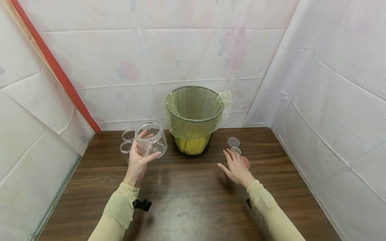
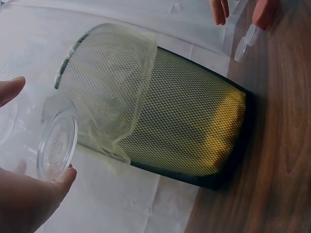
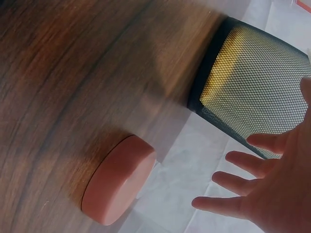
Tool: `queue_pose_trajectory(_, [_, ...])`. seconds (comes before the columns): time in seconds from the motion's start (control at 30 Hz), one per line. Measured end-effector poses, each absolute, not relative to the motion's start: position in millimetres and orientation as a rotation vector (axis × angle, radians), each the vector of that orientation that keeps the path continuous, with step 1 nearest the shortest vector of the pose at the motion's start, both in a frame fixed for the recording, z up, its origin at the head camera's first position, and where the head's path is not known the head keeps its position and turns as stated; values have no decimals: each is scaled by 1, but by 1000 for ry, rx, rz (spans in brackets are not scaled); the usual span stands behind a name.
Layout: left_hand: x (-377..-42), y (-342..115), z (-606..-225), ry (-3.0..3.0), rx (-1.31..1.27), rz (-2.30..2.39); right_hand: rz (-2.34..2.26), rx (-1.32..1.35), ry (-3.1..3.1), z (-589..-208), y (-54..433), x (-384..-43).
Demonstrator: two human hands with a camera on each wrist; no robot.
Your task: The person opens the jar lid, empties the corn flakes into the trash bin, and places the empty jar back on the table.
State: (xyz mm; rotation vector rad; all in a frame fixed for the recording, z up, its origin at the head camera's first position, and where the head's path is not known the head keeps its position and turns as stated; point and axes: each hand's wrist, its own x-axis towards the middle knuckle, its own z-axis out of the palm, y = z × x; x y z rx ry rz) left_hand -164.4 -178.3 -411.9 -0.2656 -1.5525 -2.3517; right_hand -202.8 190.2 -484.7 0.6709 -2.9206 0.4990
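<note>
My left hand (image 1: 139, 164) grips a clear, open-topped plastic jar (image 1: 155, 145) by its side, raised in front of a waste bin and tilted. Its round base (image 2: 57, 145) faces the camera in the left wrist view, with the thumb and fingers about the wall. On the other side, my right hand (image 1: 237, 167) holds nothing; its fingers are spread in the right wrist view. Close by it on the table sits a pinkish-red, round, thick-sided piece (image 3: 119, 182), partly covered by the hand in the head view. Two small translucent round pieces (image 1: 233, 142) lie just beyond.
A black mesh waste bin (image 1: 193, 147) with a pale yellow-green bag (image 1: 193, 129) over its rim stands at the back centre. Two more clear jars (image 1: 125, 147) stand at the back left, partly behind the left hand. White sheeting (image 1: 193, 57) encloses the brown wooden table (image 1: 187, 201).
</note>
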Motion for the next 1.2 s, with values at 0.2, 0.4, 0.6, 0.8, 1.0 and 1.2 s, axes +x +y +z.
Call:
queue_pose_trajectory(0.2, [-163, -182, -421, -1555, -272, -2341, 496, 693, -2913, -487, 191, -201])
queue_pose_trajectory(0.4, [-159, -185, -431, -1640, -201, -2291, 508, 687, -2925, -489, 191, -199])
queue_pose_trajectory(0.6, [-156, -191, -442, -1777, -106, -2173, 513, 691, -2907, -490, 192, -197])
queue_pose_trajectory(0.8, [-153, -197, -455, -1873, -85, -2090, 534, 694, -2900, -494, 197, -197])
queue_pose_trajectory(1.0, [-149, -201, -465, -1878, -68, -2087, 540, 680, -2880, -499, 200, -193])
queue_pose_trajectory(1.2, [-147, -206, -475, -1879, -20, -2085, 558, 653, -2933, -502, 203, -188])
